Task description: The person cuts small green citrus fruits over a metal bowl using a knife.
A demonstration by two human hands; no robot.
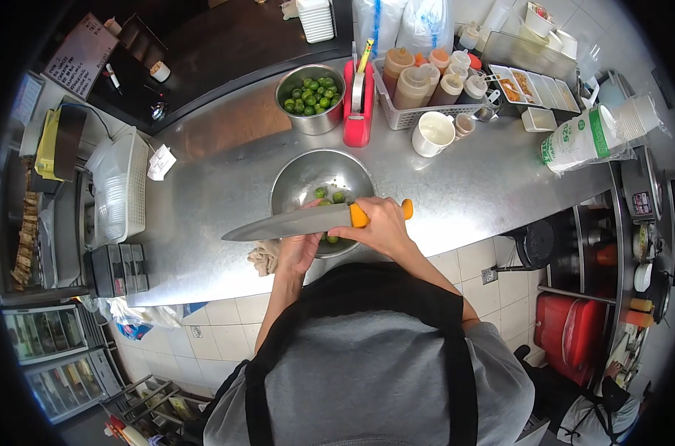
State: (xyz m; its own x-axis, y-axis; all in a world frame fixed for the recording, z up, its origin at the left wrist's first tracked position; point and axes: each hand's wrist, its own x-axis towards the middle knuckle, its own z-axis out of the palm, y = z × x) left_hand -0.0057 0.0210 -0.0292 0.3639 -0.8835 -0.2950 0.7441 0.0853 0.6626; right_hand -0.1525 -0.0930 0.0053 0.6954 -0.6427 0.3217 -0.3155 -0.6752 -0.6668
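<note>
I have the chef's knife [293, 223] lying across my view above the mixing bowl [284, 177], its long axis running from upper right down to the left at a shallow slant. The tip points left, past the bowl's rim, and the orange handle [360, 215] is at the right. My right hand [382, 226] is closed around that handle. My left hand [300, 251] is under the blade at the bowl's near left side; the blade covers part of it, so I can't tell whether its fingers grasp anything. Small green limes [320, 192] lie in the bowl, and more fill the steel pot [315, 125] beyond it on the desk [204, 201], beside a red tape dispenser [357, 123]. A crumpled cloth [263, 258] sits just beside the bowl on the left. As for writing, the plastic-wrapped cups [581, 138] at the right carry green print in which I make out "52"; the handwriting on the whiteboard [81, 56] at upper left is too small for me to read.
</note>
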